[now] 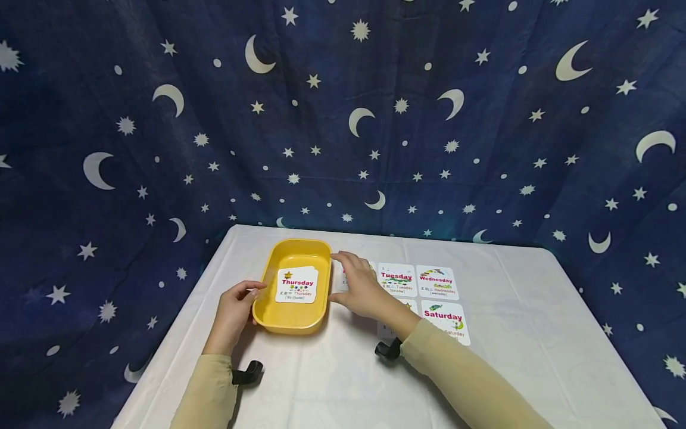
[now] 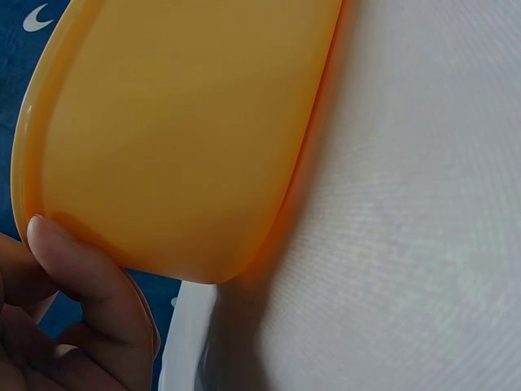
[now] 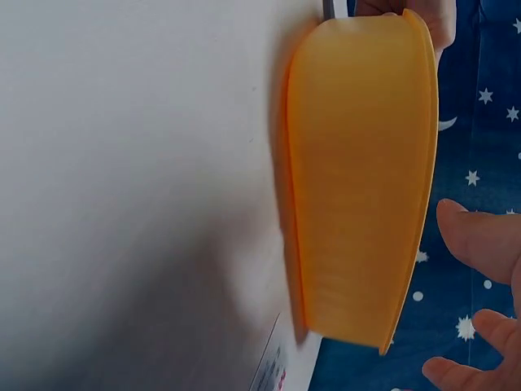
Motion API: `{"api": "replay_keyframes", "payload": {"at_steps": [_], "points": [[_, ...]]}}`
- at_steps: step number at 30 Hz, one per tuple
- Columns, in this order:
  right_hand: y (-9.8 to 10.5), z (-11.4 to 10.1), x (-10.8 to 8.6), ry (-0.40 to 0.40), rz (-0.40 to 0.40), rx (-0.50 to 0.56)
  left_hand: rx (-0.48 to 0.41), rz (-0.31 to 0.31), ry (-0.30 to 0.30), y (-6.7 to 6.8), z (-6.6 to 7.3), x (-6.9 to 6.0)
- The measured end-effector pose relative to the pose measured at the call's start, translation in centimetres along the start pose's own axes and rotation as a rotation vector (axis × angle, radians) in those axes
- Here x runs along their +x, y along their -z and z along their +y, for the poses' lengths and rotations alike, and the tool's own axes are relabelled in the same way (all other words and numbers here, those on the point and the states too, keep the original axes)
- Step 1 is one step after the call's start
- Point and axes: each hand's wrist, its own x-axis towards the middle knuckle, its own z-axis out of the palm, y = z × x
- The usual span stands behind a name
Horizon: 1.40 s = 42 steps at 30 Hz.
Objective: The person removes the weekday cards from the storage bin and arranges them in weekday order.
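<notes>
A yellow plastic tray [image 1: 293,325] stands on the left part of the table, with a white card reading "Thursday" [image 1: 296,284] lying in it. My left hand [image 1: 230,313] grips the tray's left side near the rim; the left wrist view shows a digit [image 2: 81,261] against the outer wall. At the opposite side is my right hand [image 1: 359,286], thumb and fingers spread beside the right rim. In the right wrist view, its thumb [image 3: 480,240] appears just off the rim. Right of the tray lie "Tuesday" [image 1: 396,279], "Wednesday" [image 1: 437,282] and "Saturday" [image 1: 445,322] cards.
Two more cards are partly covered by the right hand and forearm, their words unreadable. A white cloth covers the table [image 1: 514,357]. Behind it hangs a dark blue curtain [image 1: 332,137] with moons and stars. Black straps [image 1: 248,373] sit at both wrists.
</notes>
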Motion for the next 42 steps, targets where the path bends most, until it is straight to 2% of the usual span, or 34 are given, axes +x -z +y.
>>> {"api": "replay_keyframes", "payload": {"at_steps": [11,23,30,35,42], "points": [[-1.3,-2.3,1.0,0.084,-0.021,-0.039,-0.006,0.004,0.006,-0.1,-0.1,0.1],[-3.3,-4.5,2.3,0.146,-0.043,-0.173,-0.007,0.008,0.007,0.0,0.0,0.0],[-4.2,-5.6,3.0,0.212,-0.048,-0.282,-0.006,0.000,0.015,0.0,0.0,0.1],[-4.6,-5.9,3.6,0.222,-0.063,-0.350,-0.016,-0.003,0.014,0.0,0.0,0.1],[-5.0,-6.4,4.5,0.213,-0.105,-0.364,-0.028,-0.006,0.017,0.0,0.1,0.0]]}}
